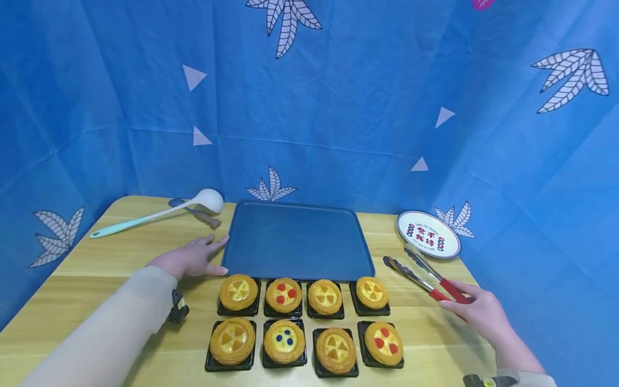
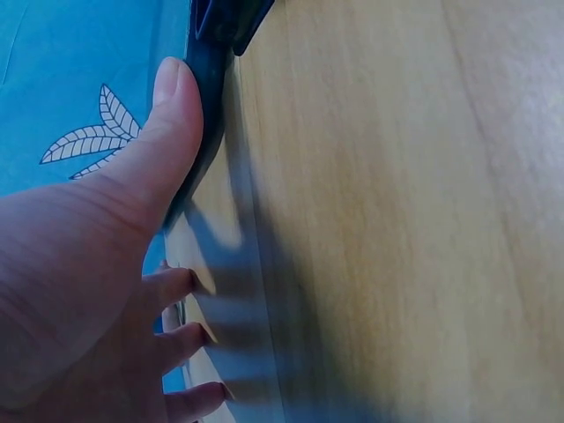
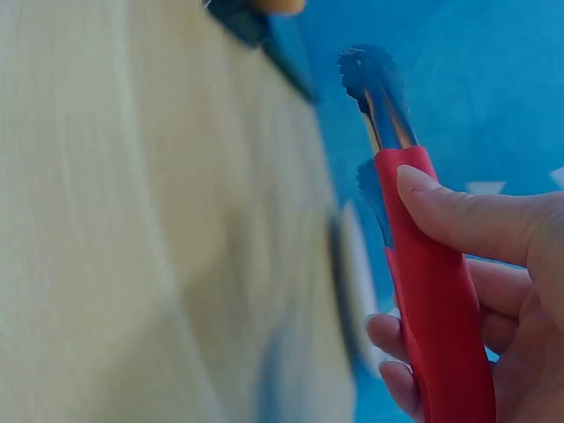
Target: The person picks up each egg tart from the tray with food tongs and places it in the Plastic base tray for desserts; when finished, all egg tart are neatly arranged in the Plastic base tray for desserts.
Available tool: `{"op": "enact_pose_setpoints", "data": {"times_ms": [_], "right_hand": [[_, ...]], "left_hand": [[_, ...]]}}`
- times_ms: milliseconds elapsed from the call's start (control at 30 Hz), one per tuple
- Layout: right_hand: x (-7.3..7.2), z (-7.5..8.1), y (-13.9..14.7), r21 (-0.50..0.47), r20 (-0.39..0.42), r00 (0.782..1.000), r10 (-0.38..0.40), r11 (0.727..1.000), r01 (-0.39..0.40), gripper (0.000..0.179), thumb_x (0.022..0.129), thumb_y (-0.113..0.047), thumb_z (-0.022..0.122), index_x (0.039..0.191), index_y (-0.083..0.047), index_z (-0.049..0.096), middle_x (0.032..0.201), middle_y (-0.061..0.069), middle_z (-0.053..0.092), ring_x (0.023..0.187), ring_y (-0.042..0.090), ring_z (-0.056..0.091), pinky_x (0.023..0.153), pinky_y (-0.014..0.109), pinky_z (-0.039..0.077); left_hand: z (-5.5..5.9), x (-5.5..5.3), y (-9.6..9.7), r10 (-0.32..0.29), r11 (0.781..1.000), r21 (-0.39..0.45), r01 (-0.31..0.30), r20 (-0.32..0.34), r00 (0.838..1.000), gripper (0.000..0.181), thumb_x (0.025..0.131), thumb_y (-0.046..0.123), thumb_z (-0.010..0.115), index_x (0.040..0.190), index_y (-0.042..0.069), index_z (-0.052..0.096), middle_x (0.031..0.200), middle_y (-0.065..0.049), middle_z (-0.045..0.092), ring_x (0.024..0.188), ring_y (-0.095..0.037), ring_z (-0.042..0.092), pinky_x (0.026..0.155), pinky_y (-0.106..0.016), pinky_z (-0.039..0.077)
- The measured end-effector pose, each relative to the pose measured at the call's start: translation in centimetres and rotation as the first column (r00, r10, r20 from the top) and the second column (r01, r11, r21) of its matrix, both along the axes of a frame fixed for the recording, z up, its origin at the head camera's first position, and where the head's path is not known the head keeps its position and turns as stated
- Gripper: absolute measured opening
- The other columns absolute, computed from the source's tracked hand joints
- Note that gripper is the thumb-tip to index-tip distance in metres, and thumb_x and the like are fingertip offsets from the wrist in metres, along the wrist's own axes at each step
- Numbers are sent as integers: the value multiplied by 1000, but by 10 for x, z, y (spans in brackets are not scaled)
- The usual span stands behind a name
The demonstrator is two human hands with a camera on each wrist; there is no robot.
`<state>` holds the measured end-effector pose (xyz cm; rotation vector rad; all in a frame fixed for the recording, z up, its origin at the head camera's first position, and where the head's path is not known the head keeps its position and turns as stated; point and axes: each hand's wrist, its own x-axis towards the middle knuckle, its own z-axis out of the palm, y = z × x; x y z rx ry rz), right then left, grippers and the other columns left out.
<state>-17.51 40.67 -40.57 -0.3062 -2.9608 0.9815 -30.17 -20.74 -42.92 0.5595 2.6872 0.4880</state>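
My right hand (image 1: 483, 312) holds a pair of metal tongs by their red handles (image 1: 454, 291), thumb on one side and fingers round the other. The two arms of the tongs stand apart, with scalloped tips pointing toward the back of the table. In the right wrist view the thumb presses on the red grip (image 3: 432, 264). My left hand (image 1: 191, 260), fingers spread, is at the left edge of a dark blue tray (image 1: 295, 242). Seen from the left wrist, the thumb (image 2: 172, 132) lies along the tray's edge (image 2: 210, 115) and the other fingertips are near the wood.
Two rows of egg tarts, including one with blueberries (image 1: 284, 341) and one with red fruit (image 1: 283, 296), sit in black holders before the tray. A white ladle (image 1: 209, 200) with a mint handle lies back left. A white plate (image 1: 420, 223) with red characters lies back right.
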Motion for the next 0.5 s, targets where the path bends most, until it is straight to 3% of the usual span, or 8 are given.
{"op": "enact_pose_setpoints", "data": {"times_ms": [200, 433, 500], "right_hand": [[-15, -20, 4, 99, -46, 998, 39, 995, -34, 79, 78, -38, 85, 135, 8, 55, 110, 29, 65, 84, 26, 57, 63, 32, 45], [-18, -30, 5, 199, -14, 997, 81, 977, -76, 82, 74, -38, 87, 134, 9, 55, 102, 25, 67, 81, 26, 58, 66, 35, 45], [-18, -31, 3, 219, -7, 995, 103, 971, -99, 85, 76, -40, 85, 134, 13, 51, 106, 30, 65, 85, 32, 62, 71, 41, 50]], "left_hand": [[-2, 3, -1, 15, 1000, 5, -15, 14, 1000, 100, 88, 57, 66, 159, 9, 14, 155, -37, 8, 137, -62, 10, 104, -75, 18], [-5, 8, -4, 28, 1000, 11, -28, 20, 999, 102, 86, 59, 66, 159, 10, 15, 156, -36, 7, 137, -61, 10, 103, -76, 18], [-6, 9, -5, 35, 999, 18, -35, 22, 999, 102, 85, 60, 67, 159, 11, 16, 156, -35, 7, 137, -61, 10, 103, -76, 17]]}}
